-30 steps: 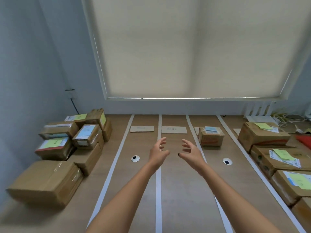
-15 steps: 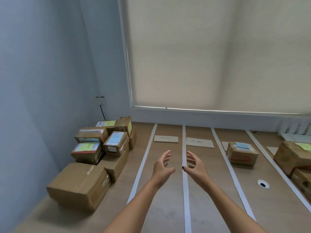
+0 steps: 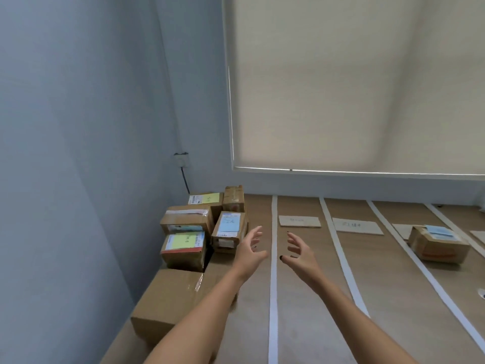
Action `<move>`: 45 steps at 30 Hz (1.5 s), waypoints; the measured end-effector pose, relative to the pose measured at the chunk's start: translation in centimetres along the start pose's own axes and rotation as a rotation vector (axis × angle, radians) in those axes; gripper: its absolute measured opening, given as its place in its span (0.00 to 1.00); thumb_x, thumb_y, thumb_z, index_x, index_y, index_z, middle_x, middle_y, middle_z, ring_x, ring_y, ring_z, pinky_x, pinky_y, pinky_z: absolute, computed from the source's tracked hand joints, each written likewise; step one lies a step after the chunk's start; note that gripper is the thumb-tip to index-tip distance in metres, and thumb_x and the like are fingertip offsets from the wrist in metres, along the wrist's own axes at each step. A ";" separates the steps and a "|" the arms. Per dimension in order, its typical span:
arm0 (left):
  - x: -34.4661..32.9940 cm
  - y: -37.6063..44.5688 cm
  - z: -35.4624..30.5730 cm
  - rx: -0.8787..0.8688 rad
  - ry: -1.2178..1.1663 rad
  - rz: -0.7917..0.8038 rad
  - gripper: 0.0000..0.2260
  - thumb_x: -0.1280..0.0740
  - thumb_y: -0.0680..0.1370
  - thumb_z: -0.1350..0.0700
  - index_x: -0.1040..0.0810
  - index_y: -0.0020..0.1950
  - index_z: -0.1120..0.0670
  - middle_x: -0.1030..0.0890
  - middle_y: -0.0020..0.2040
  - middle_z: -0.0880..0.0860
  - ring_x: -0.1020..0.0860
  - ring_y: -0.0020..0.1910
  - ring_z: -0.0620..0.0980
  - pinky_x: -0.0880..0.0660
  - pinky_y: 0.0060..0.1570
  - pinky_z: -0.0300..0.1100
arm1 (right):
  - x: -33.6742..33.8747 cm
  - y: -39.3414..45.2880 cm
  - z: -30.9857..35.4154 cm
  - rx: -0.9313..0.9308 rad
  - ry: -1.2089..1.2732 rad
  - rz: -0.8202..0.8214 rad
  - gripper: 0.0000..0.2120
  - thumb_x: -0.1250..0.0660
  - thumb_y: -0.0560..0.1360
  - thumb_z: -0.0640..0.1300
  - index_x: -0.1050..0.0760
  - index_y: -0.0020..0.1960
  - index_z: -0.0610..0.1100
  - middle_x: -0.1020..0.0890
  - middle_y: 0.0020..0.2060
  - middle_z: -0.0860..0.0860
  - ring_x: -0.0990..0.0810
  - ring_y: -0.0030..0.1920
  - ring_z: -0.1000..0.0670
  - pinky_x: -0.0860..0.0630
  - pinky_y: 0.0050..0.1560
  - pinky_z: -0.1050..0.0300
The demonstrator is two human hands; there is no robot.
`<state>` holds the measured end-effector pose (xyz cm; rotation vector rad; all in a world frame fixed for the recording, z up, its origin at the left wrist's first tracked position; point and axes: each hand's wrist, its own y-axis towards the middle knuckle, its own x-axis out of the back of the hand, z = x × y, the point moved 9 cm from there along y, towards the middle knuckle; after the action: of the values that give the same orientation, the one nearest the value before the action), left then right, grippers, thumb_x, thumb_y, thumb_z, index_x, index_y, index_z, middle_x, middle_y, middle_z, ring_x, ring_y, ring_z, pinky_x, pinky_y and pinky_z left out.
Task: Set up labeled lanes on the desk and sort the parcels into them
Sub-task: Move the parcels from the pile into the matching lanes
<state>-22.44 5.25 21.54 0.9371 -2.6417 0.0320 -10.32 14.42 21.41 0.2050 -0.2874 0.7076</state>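
Reaching my hands, left hand (image 3: 250,254) and right hand (image 3: 299,254), empty with fingers spread, toward the blue-labelled parcel (image 3: 228,232) for sorting.

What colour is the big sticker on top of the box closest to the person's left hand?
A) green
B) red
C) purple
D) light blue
D: the box just beyond the left hand has a light blue sticker on its top, with some writing on it that is too small to read.
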 end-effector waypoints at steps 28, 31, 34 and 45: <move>11.3 15.0 14.8 0.231 0.150 -0.035 0.27 0.34 0.76 0.60 0.39 0.73 0.51 0.38 0.71 0.52 0.33 0.65 0.48 0.34 0.57 0.37 | -17.8 14.6 -5.5 -0.276 0.043 0.086 0.29 0.35 0.76 0.42 0.43 0.74 0.50 0.32 0.70 0.49 0.32 0.62 0.54 0.30 0.55 0.63; 11.3 15.8 15.7 0.251 0.139 -0.041 0.26 0.35 0.76 0.58 0.39 0.73 0.49 0.37 0.71 0.51 0.33 0.65 0.48 0.34 0.57 0.38 | -18.9 15.7 -6.1 -0.276 0.077 0.116 0.28 0.35 0.76 0.41 0.42 0.73 0.52 0.29 0.68 0.51 0.32 0.58 0.58 0.31 0.45 0.71; 11.1 16.0 16.1 0.283 0.077 -0.023 0.26 0.35 0.77 0.59 0.39 0.72 0.48 0.34 0.70 0.51 0.33 0.66 0.49 0.33 0.56 0.39 | -19.7 16.2 -6.0 -0.270 0.105 0.121 0.28 0.35 0.76 0.43 0.42 0.72 0.51 0.28 0.67 0.51 0.30 0.59 0.57 0.30 0.45 0.71; 9.6 13.0 14.2 0.326 -0.010 0.018 0.30 0.34 0.77 0.57 0.43 0.75 0.48 0.37 0.72 0.52 0.34 0.68 0.51 0.34 0.55 0.38 | -17.6 13.3 -5.0 -0.292 0.084 0.041 0.32 0.31 0.74 0.45 0.45 0.72 0.48 0.29 0.67 0.49 0.27 0.62 0.50 0.24 0.54 0.59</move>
<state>-41.81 7.72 12.41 1.0130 -2.7023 0.4762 -30.95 14.99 12.12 -0.1084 -0.3111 0.7047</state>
